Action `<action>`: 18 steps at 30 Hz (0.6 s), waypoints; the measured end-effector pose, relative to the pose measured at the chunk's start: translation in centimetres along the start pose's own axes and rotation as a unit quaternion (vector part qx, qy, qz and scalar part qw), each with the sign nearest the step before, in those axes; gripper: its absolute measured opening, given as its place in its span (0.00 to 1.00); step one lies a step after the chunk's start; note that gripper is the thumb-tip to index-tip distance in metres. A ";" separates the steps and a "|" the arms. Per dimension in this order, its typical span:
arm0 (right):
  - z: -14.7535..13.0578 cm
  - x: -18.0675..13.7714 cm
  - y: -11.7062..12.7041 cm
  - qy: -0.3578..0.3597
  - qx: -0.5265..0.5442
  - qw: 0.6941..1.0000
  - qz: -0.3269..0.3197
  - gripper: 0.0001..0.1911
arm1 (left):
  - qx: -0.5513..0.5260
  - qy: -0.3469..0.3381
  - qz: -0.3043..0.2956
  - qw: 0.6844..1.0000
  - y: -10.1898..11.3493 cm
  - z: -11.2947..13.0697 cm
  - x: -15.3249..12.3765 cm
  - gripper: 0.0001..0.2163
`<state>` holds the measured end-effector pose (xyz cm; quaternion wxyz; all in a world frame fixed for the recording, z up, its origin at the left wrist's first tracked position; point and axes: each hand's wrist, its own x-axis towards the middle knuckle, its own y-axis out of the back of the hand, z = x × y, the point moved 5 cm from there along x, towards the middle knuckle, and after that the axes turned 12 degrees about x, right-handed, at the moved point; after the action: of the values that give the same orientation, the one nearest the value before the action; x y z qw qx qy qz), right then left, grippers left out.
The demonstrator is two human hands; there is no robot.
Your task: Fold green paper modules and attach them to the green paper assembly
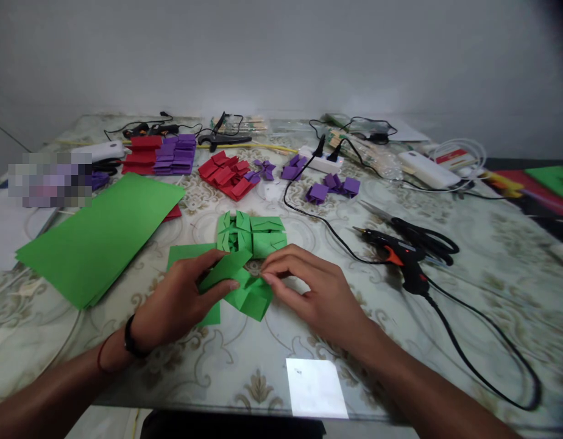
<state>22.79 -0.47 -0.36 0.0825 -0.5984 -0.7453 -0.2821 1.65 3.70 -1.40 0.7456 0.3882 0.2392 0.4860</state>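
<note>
Between my hands is a partly folded sheet of green paper [251,297], creased and held just above the table. My left hand [183,299] grips its left side, thumb on top and fingers behind. The thumb and fingers of my right hand [311,283] pinch together at its upper right edge. Under my left hand lies a flat green paper square [211,314], partly covered. Just beyond my hands sit folded green paper pieces [269,235] in a small group.
A green paper stack [103,238] lies at left. Red folded pieces [226,174] and purple folded pieces [332,188] sit farther back. At right are a corded glue gun [400,253] and scissors [423,235]. A power strip [320,160] stands behind, its black cord crossing the table.
</note>
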 end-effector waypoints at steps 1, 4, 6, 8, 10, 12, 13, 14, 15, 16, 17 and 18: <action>0.0 0.0 0.1 0.003 -0.006 1.000 0.011 0.07 | 0.004 -0.006 -0.005 1.000 -0.1 0.1 0.0 0.15; -0.2 -0.2 0.1 0.007 -0.019 0.999 0.034 0.08 | 0.014 -0.033 -0.009 0.999 -0.3 0.3 -0.1 0.11; -0.3 -0.3 0.0 0.010 -0.020 0.999 0.042 0.08 | 0.014 -0.056 -0.005 0.998 -0.4 0.5 -0.2 0.09; -0.5 -0.3 -0.2 0.016 -0.022 0.998 0.049 0.08 | 0.014 -0.075 0.003 0.997 -0.4 0.7 -0.2 0.08; -0.8 -0.3 -0.4 0.029 -0.027 0.997 0.060 0.09 | 0.025 -0.085 0.005 0.996 -0.4 1.0 -0.3 0.07; -1.1 -0.3 -0.6 0.043 -0.036 0.996 0.069 0.09 | 0.040 -0.089 0.011 0.995 -0.3 1.3 -0.5 0.06; -1.2 -0.3 -0.7 0.049 -0.041 0.995 0.071 0.09 | 0.046 -0.092 0.016 0.995 -0.2 1.4 -0.5 0.06; -1.4 -0.4 -0.8 0.054 -0.044 0.995 0.071 0.10 | 0.049 -0.098 0.026 0.994 -0.2 1.6 -0.6 0.05; -1.5 -0.5 -1.0 0.060 -0.045 0.995 0.071 0.10 | 0.050 -0.108 0.040 0.992 -0.1 1.7 -0.7 0.05; -1.6 -0.5 -1.1 0.067 -0.043 0.994 0.071 0.10 | 0.052 -0.119 0.057 0.990 0.0 1.8 -0.8 0.04; -1.7 -0.7 -1.2 0.073 -0.039 0.994 0.072 0.10 | 0.055 -0.131 0.077 0.987 0.0 2.0 -0.9 0.04; -1.7 -0.8 -1.3 0.072 -0.033 0.994 0.074 0.09 | 0.062 -0.138 0.098 0.984 0.1 2.1 -1.1 0.04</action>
<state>21.39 -2.19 0.31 0.1366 -0.6324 -0.6813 -0.3424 2.67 2.02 -0.13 0.6950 0.5183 0.1244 0.4825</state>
